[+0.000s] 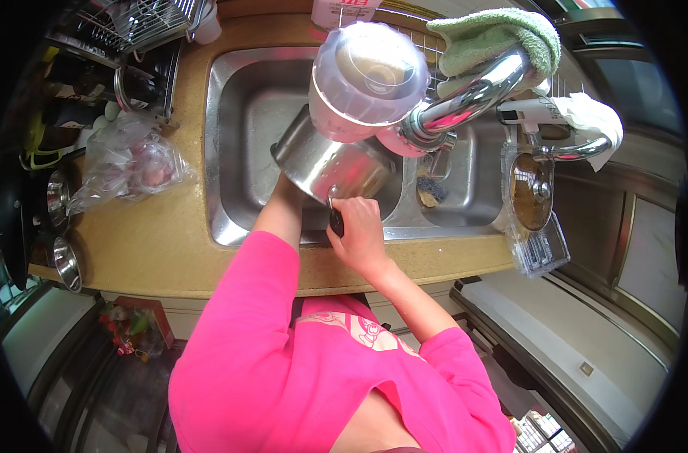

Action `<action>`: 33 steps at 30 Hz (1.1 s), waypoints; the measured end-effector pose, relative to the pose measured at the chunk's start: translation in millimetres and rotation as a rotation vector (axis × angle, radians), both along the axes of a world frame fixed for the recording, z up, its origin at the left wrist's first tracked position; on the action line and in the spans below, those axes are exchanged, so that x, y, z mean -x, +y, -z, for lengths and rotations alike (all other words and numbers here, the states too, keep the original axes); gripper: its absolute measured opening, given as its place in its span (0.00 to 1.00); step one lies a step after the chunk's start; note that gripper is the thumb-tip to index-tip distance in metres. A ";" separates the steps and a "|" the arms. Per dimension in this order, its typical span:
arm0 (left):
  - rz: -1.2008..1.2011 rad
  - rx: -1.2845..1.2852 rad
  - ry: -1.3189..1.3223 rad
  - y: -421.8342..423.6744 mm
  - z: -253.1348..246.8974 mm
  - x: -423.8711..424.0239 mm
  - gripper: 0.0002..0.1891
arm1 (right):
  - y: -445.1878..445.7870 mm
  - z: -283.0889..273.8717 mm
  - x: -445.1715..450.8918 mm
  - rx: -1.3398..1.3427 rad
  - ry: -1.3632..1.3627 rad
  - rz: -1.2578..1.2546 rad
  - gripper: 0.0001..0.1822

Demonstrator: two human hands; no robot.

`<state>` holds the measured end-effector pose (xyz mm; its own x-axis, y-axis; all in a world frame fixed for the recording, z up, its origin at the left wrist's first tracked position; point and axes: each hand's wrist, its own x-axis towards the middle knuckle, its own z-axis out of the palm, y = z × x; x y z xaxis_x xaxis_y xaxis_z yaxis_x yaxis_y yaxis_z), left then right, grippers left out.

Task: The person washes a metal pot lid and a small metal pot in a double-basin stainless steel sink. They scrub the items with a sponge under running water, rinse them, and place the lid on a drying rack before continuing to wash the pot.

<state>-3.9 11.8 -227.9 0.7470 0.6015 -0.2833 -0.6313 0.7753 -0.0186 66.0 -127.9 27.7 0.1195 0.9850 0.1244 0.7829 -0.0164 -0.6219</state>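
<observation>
A stainless steel pot (327,164) is tilted over the large basin of a metal sink (253,130), its side wet with drops. My right hand (358,232) grips the pot's black handle (336,222) near the front rim of the sink. My left forearm (281,209) reaches into the basin and passes behind the pot. The pot hides my left hand, so its fingers and anything in them cannot be seen. A faucet-mounted water filter with a clear cap (372,73) hangs above the pot and covers its upper part.
The chrome faucet (468,102) carries a green towel (508,39). A sponge (430,192) lies in the small basin. At right are a glass lid (530,192) and a second spout (576,150) wrapped in white cloth. A plastic bag (134,161) sits on the left counter (168,232).
</observation>
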 end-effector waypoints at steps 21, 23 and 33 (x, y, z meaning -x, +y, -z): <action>-0.169 -0.299 0.966 30.9 -104.5 62.9 0.22 | 10.0 49.9 -71.5 -0.059 0.577 0.523 0.07; 0.034 -0.460 1.247 34.8 -141.2 69.0 0.17 | 21.0 69.0 -109.0 0.090 0.703 0.556 0.09; -0.012 -0.569 1.300 49.9 -206.5 73.2 0.15 | 77.5 63.0 -199.9 -0.160 -0.251 0.463 0.19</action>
<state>-77.1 61.7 -21.4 0.1400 0.8688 -0.4750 0.0365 0.4748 0.8793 265.9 -50.4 -35.3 0.4831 0.8031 0.3488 0.8410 -0.3148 -0.4401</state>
